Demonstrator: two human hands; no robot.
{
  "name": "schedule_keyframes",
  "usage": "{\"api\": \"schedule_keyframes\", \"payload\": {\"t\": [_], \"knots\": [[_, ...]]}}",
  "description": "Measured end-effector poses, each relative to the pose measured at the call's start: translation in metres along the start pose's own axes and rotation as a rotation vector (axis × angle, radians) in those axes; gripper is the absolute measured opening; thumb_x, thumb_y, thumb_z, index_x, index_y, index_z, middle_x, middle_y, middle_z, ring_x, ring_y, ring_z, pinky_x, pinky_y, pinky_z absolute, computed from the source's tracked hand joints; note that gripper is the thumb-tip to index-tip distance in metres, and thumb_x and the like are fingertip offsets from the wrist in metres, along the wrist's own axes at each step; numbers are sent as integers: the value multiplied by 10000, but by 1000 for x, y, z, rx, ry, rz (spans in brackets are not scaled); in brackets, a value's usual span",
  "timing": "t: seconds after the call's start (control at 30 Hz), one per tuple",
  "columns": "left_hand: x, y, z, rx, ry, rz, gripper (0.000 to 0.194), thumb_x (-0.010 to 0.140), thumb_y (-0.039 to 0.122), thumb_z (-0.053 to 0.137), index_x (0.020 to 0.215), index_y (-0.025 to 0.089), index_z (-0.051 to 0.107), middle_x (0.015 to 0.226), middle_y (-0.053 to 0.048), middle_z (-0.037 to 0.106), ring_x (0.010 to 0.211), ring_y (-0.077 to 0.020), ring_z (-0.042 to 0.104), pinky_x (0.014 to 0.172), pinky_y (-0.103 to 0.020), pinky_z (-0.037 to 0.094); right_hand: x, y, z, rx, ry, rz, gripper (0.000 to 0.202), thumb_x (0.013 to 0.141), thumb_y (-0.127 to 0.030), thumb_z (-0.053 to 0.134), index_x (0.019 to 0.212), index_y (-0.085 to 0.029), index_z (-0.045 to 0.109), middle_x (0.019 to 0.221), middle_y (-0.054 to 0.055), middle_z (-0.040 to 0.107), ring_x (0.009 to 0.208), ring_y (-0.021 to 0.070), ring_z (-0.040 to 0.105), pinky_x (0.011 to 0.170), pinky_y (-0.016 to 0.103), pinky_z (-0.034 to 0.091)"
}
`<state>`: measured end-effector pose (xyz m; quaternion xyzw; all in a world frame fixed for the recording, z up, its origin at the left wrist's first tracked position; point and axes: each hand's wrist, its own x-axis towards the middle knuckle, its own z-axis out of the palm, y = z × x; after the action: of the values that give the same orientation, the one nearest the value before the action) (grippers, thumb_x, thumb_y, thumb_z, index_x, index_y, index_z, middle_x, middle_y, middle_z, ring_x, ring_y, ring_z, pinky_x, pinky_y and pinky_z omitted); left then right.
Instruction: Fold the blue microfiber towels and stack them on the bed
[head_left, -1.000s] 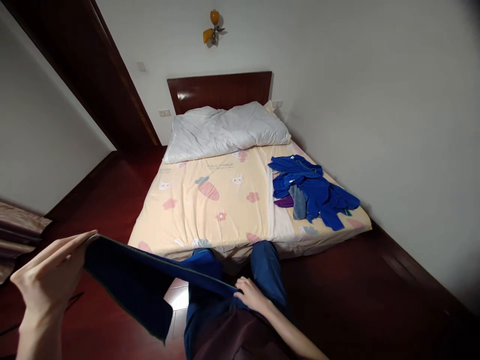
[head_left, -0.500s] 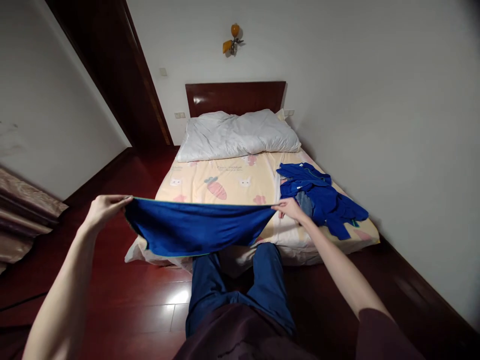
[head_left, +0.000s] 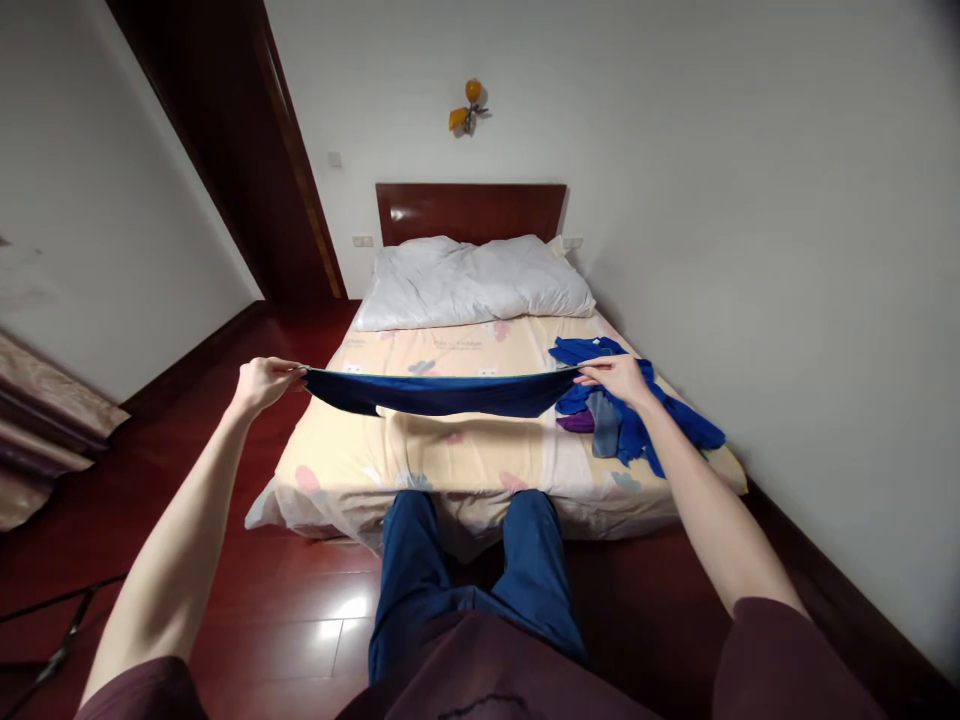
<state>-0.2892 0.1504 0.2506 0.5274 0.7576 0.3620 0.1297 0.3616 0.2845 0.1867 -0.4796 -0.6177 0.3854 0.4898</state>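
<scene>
Stretched between my two hands is a blue cloth (head_left: 442, 393) with a thin pale green edge, held out above the bed (head_left: 330, 450). My left hand (head_left: 268, 383) pinches its left corner, and my right hand (head_left: 616, 376) pinches the right one. The upper edge is nearly straight, while the lower part hangs short, casting a shadow on the sheet. Behind and beside my right hand lies a loose pile of blue clothes (head_left: 682, 420). A grey-blue piece (head_left: 604, 425) and a purple piece (head_left: 576, 424) show at the pile's near side.
A white quilt (head_left: 480, 285) lies across the far end of the bed, before a dark wooden headboard (head_left: 472, 212). My knees are at the bed's near edge. A curtain (head_left: 52, 430) hangs at left, and a thin black stand (head_left: 71, 630) is on the floor.
Both hands have moved forward over the bed and a little to the right, carrying the blue cloth. Its hanging part now looks much shorter. The view has tilted slightly upward.
</scene>
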Motion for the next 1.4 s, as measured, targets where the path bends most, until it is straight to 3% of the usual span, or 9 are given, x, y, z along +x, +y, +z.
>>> {"api": "schedule_keyframes", "payload": {"t": [0.1,0.27,0.47,0.8,0.9,1.03,1.13,1.23,1.4], "knots": [[-3,-4,-17,61,-41,88,383,765,459,770,1022,176,801,902,-50,796,883,-229,749,829,-273,568,-9,-19,-23,-59,-48,16,647,549,-585,936,942,-97,777,654,104,751,587,225,737,563,301,625],[-9,-5,-52,72,-383,225,455,713,643,744,953,264,820,909,-50,794,864,-256,742,787,-295,591,-24,-43,-56,-154,-111,51,630,606,-604,902,953,-93,779,507,52,670,424,157,608,428,256,495],[1,-9,-63,-8,-499,221,507,737,661,736,1020,248,815,1026,-63,793,956,-280,731,885,-334,590,-21,-58,-47,-111,-70,55,637,535,-614,929,907,-114,792,646,112,742,563,203,707,526,285,586],[73,-26,11,123,-308,29,228,710,452,746,815,266,825,804,-26,788,803,-233,762,860,-286,575,78,7,11,-17,-90,194,436,481,-352,1000,780,-132,771,759,137,784,737,282,786,683,353,689],[103,-19,31,136,-101,40,174,727,359,740,807,226,820,768,-37,774,807,-233,751,845,-294,571,111,21,33,10,92,127,360,516,-321,972,747,-151,755,732,96,782,721,248,781,744,354,686],[130,-8,50,40,286,267,268,830,382,667,907,170,811,922,-78,765,833,-207,715,798,-285,565,138,26,46,-12,365,-69,346,601,-356,912,842,-156,764,810,93,797,799,256,786,834,402,668],[131,-14,61,-42,476,393,349,910,432,604,971,147,796,1023,-99,732,817,-166,679,758,-258,545,134,31,45,-53,421,-232,368,666,-376,863,926,-132,772,956,134,798,912,282,780,911,428,641],[116,-42,76,-25,505,437,344,935,445,589,982,167,787,1042,-93,714,831,-159,663,762,-256,529,111,49,44,-108,377,-289,341,713,-378,824,946,-134,772,1054,150,781,973,287,768,958,438,622],[72,-123,121,114,188,441,355,957,402,493,996,196,780,1144,-101,713,996,-207,686,883,-286,535,56,126,58,-191,256,-163,353,729,-422,786,949,-148,759,1059,149,777,945,276,768,954,456,620]]}}
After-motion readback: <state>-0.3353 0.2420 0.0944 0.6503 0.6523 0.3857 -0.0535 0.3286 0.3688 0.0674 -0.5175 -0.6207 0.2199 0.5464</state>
